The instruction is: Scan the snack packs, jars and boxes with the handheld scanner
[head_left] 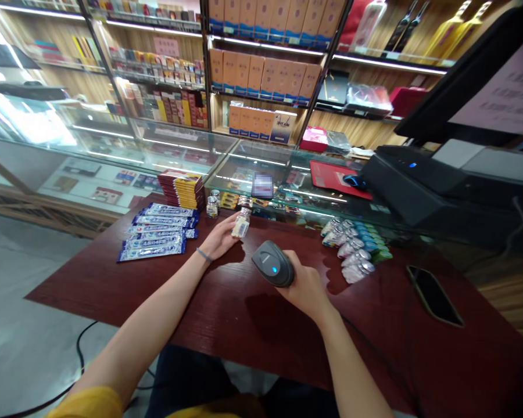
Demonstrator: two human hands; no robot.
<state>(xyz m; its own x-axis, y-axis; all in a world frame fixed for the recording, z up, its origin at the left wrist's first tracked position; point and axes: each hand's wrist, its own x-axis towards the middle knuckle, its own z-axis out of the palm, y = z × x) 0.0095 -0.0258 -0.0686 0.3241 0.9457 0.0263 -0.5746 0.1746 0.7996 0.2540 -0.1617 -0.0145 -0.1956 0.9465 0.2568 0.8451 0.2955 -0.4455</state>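
Note:
In my left hand [221, 239] is a small bottle [241, 225] with a silvery cap and a pale label, its barcode side turned up, near the middle of the dark red table. My right hand [305, 284] grips a black barcode scanner [271, 264] with a blue light on top; its head points toward the bottle. Two similar small bottles [212, 207] stand just beyond my left hand. To the right lie several more capped bottles [348, 247] in rows, beside blue and green packs [372, 239].
Blue-and-white sachets [157, 229] and a stack of maroon and yellow boxes [182, 189] sit on the left. A phone [434, 295] lies at right. Behind runs a glass display counter [226, 168], with a red mat [331, 177], a mouse [354, 181] and a monitor [475, 87].

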